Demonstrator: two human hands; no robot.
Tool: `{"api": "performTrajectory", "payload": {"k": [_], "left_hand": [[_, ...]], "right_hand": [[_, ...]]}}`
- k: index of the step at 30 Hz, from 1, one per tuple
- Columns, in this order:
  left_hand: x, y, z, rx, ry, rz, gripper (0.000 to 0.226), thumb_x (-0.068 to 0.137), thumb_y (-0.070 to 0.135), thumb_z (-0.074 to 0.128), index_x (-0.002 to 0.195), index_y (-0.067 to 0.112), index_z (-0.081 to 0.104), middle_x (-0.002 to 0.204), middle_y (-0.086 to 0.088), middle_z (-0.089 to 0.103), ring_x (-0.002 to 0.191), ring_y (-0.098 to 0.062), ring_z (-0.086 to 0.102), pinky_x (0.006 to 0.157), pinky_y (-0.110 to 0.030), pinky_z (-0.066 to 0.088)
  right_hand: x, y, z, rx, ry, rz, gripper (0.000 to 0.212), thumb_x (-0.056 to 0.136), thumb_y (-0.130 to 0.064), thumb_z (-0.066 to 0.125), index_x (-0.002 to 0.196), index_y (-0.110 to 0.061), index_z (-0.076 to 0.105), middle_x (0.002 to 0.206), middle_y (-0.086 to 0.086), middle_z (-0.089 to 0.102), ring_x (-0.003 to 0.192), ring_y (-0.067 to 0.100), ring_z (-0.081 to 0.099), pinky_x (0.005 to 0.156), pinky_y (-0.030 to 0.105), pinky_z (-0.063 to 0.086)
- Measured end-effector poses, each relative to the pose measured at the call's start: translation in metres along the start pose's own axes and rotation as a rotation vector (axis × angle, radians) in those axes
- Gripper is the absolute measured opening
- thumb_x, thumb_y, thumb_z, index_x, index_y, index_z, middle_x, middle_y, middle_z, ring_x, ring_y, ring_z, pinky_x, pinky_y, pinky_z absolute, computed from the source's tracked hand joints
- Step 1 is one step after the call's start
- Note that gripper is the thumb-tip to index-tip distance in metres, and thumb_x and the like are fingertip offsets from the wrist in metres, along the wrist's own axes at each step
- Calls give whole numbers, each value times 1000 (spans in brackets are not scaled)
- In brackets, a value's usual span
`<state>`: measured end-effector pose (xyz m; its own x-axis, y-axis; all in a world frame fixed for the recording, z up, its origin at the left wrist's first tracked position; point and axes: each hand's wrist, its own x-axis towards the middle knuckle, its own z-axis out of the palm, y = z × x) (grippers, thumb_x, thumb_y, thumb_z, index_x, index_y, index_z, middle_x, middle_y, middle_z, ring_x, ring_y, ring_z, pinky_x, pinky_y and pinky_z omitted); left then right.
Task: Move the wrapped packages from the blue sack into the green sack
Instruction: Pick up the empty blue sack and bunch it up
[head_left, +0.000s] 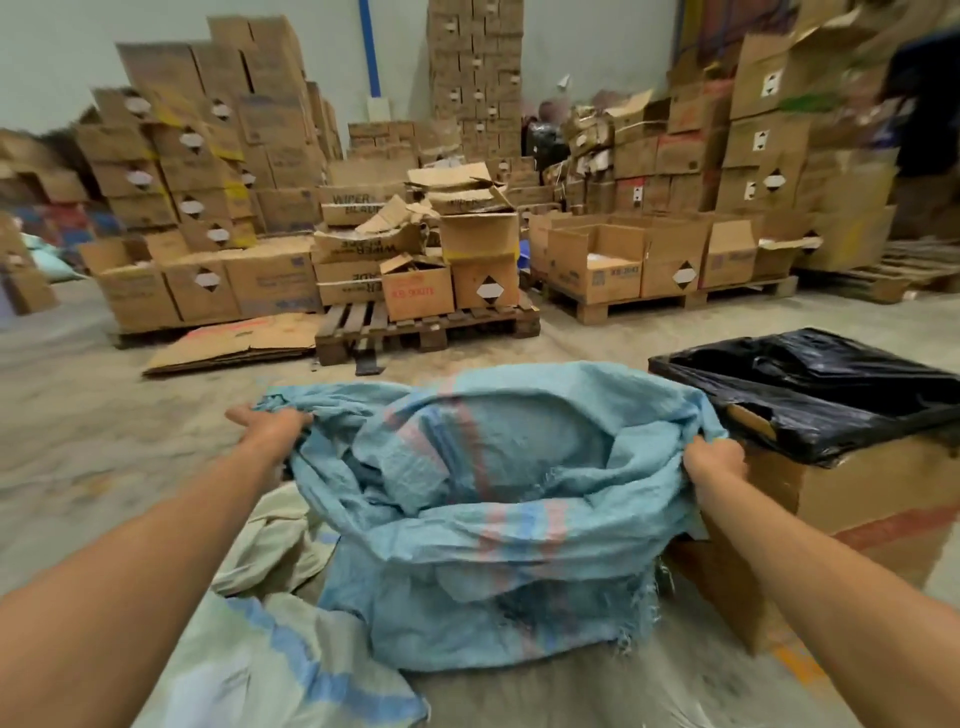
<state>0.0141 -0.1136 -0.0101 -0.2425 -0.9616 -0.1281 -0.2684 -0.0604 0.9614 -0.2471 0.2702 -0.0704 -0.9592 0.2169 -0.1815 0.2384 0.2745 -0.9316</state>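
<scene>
"WIPER BLADE" on cardboard box (358, 203)

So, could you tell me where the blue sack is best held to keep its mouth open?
By the rim of the blue sack, on opposite sides, coming from above: the left hand and right hand already grip bunched rim fabric there. The cloth is limp and sagging, so stretching the rim apart seems the surest way to hold it open.

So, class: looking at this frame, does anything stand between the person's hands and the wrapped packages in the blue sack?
Only the sack's own cloth. The left hand and right hand grip the rim of the blue sack, holding its mouth open. Folds of fabric sag inside; no wrapped package shows clearly.
</scene>
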Motion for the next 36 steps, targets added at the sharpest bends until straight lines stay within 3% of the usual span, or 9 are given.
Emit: {"api": "performTrajectory", "payload": {"k": [6, 11, 15, 18, 20, 25, 30, 32, 36], "left_hand": [[-29, 40, -21, -68, 340, 246, 39, 89, 12, 63, 122, 15, 42, 120, -13, 57, 102, -30, 54, 91, -39, 44], [-23, 71, -21, -457, 100, 14, 50, 80, 26, 73, 121, 5, 53, 114, -7, 59, 100, -25, 61, 93, -42, 52], [-6, 79, -34, -467, 187, 112, 45, 85, 8, 61, 129, 11, 54, 127, -13, 60, 101, -27, 59, 88, -37, 51], [-1, 75, -50, -372, 309, 186, 31, 87, 2, 48, 103, 25, 61, 126, -16, 60, 96, -29, 57, 88, -44, 52], [-3, 72, -61, -301, 427, 174, 28, 90, 3, 48, 107, 21, 63, 124, -17, 61, 97, -30, 58, 89, -37, 49], [18, 72, -66, -38, 230, 157, 57, 73, 8, 42, 125, 28, 53, 118, -11, 62, 104, -41, 59, 85, -46, 53], [-4, 95, -52, -550, 21, 8, 58, 92, -13, 35, 141, 18, 35, 123, -11, 47, 102, -32, 55, 86, -49, 53], [-9, 99, -48, -719, -15, 46, 65, 90, -17, 39, 143, 17, 25, 132, -11, 42, 109, -32, 55, 90, -52, 52], [-15, 100, -50, -481, 135, 226, 66, 86, -14, 46, 142, 14, 25, 132, -9, 45, 111, -22, 49, 95, -39, 46]], "right_hand": [[1, -48, -11, 439, -458, -4, 46, 75, -11, 60, 121, -4, 65, 110, 19, 68, 93, 33, 65, 78, 46, 56], [-28, -83, -30, 380, -888, -124, 42, 94, -40, 51, 110, -6, 71, 106, 17, 73, 92, 32, 69, 82, 45, 54], [-5, -77, -27, -577, -265, -685, 22, 85, -11, 66, 102, -22, 60, 107, 9, 68, 91, 26, 63, 75, 43, 53], [0, -66, -41, -716, 206, -635, 25, 84, -13, 68, 105, -22, 58, 99, 8, 66, 90, 33, 63, 71, 39, 48], [3, -66, -45, -564, 263, -408, 18, 85, -16, 68, 102, -13, 63, 102, 17, 66, 96, 38, 64, 78, 43, 50], [0, -99, -25, -245, -250, -251, 12, 86, -12, 66, 92, -1, 64, 103, 24, 68, 82, 34, 63, 69, 36, 48], [-17, -128, -21, -87, -968, -169, 40, 83, -19, 77, 118, -5, 62, 113, 22, 70, 101, 39, 69, 74, 40, 58], [-10, -123, -21, -148, -852, -308, 30, 87, -31, 71, 108, -10, 69, 107, 18, 72, 101, 37, 68, 79, 40, 56], [11, -106, -25, -531, -82, -573, 10, 90, -15, 62, 92, -24, 65, 104, 12, 63, 92, 33, 61, 79, 40, 53]]}}
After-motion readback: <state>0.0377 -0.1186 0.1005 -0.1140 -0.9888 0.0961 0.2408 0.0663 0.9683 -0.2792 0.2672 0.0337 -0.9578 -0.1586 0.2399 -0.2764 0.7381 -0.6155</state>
